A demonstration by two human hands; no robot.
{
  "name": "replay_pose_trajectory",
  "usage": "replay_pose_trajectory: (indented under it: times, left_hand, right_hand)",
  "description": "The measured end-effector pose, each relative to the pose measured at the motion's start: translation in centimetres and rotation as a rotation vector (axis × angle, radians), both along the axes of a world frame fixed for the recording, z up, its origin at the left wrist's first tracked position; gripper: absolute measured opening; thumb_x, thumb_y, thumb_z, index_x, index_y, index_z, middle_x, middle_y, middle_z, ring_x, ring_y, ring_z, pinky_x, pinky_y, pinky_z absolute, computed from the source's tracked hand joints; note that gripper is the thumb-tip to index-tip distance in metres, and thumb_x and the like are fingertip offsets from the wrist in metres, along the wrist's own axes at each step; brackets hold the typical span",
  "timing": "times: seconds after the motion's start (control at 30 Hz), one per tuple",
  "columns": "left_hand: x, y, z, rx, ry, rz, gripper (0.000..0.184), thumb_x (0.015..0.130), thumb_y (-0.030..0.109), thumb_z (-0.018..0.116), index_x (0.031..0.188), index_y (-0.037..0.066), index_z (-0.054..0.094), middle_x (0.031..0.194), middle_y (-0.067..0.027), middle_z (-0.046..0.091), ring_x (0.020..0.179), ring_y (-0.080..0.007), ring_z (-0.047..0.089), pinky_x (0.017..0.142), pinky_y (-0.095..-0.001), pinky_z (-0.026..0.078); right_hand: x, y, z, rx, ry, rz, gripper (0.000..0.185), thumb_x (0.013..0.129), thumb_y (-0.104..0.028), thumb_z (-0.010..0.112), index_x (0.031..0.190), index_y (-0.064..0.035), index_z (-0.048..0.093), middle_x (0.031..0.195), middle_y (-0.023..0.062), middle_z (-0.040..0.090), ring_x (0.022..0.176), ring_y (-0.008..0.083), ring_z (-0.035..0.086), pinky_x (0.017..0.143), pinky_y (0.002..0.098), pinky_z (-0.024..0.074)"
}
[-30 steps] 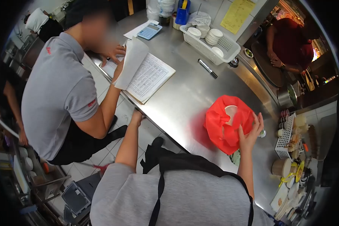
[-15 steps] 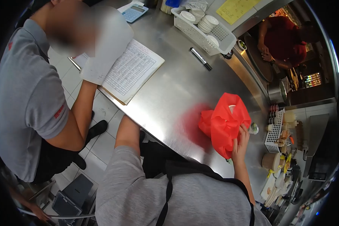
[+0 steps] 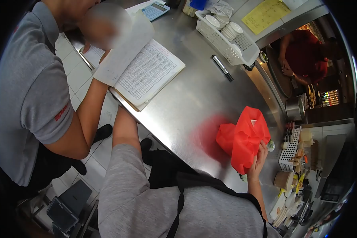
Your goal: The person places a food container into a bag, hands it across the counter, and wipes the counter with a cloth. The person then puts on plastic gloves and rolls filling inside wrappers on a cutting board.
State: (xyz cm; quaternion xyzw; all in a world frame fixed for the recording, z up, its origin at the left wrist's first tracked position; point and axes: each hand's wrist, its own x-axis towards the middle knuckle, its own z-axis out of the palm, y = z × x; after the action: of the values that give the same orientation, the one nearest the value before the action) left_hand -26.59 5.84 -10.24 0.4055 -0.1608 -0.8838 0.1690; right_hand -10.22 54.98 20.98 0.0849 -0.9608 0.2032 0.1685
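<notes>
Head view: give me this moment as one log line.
right hand: touching soft red bag | bag: creased, on shiny metal counter | left hand: hidden | black-and-white marker: lying on counter, clear of bag

I see one red bag [image 3: 246, 144], soft, thin-walled and crumpled, its folds bunched upward and a looser lobe sagging out on the left. It sits on the bare steel counter [image 3: 194, 95] near the front edge, throwing a red reflection beside it, and I can make out a patch of something pale in its upper folds, too hidden to name. The right hand [image 3: 258, 159] holds it by its lower right side.
</notes>
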Motion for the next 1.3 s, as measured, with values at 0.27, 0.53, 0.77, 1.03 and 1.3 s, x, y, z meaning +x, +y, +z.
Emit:
replay_pose_trajectory:
  times: [0.27,0.53,0.77,1.03,1.3]
  left_hand:
    - [-1.1,-1.2,0.6,-0.005,0.024,0.022,0.059,0.089,0.047,0.049,0.133,0.009,0.043,0.13,-0.0113,0.048,0.112,-0.0246,0.051,0.088,-0.0374,0.044]
    - [2.6,-2.1,1.5,-0.085,-0.035,0.088,0.062,0.088,0.05,0.05,0.133,0.008,0.044,0.13,-0.0117,0.047,0.112,-0.0252,0.05,0.089,-0.0374,0.043]
    - [8.2,1.4,10.6,-1.836,-0.633,-0.024,0.053,0.09,0.027,0.048,0.13,-0.005,0.039,0.134,-0.025,0.039,0.125,-0.0386,0.036,0.103,-0.044,0.028]
    - [-0.3,-3.6,6.9,-2.121,-0.731,-0.891,0.048,0.087,0.017,0.048,0.13,-0.002,0.04,0.137,-0.0238,0.034,0.131,-0.0385,0.024,0.107,-0.0466,0.022]
    - [-0.7,-3.2,5.2,-2.021,-0.839,-1.08,0.048,0.086,0.016,0.049,0.129,-0.001,0.041,0.137,-0.0232,0.035,0.13,-0.0386,0.026,0.107,-0.0476,0.022]
  right_hand:
    - [-0.1,-0.2,0.0,-0.036,0.033,0.021,0.038,0.09,-0.026,0.044,0.119,-0.003,0.052,0.128,0.0161,0.045,0.121,0.0334,0.039,0.104,0.0418,0.0256]
    - [-0.1,-0.1,0.0,-0.023,0.009,0.013,0.037,0.09,-0.025,0.044,0.118,-0.003,0.053,0.127,0.016,0.046,0.121,0.0334,0.039,0.104,0.042,0.0253]
    - [-0.3,0.0,0.1,-0.072,0.032,0.04,0.035,0.088,-0.023,0.047,0.116,-0.0024,0.054,0.127,0.0173,0.045,0.12,0.034,0.039,0.103,0.0421,0.0266]
    - [-0.3,0.1,0.4,-0.066,0.017,0.044,0.031,0.084,-0.018,0.052,0.111,-0.0031,0.055,0.124,0.0172,0.046,0.12,0.0352,0.04,0.103,0.0437,0.027]
    - [-0.3,0.0,1.0,-0.071,-0.025,0.037,0.032,0.081,-0.015,0.054,0.111,-0.0034,0.055,0.123,0.0168,0.047,0.12,0.0362,0.04,0.104,0.045,0.0273]
